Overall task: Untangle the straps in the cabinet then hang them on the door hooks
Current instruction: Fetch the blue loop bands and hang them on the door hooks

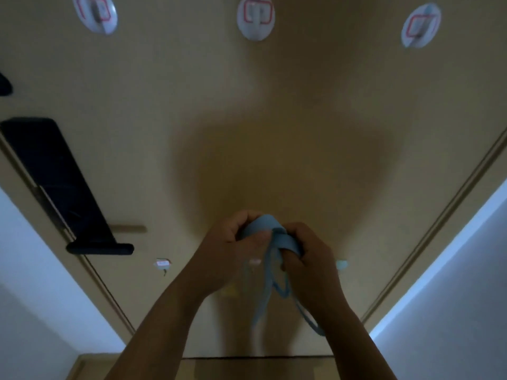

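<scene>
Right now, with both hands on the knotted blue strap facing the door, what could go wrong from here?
1. The left hand and right hand both grip the blue strap at its knot; pulling apart might tighten it instead of freeing it.
2. Its hanging loops dangle below both hands and could re-tangle or catch a wrist.
3. The door hooks sit high above the hands, so a knotted strap may hang badly.
</scene>
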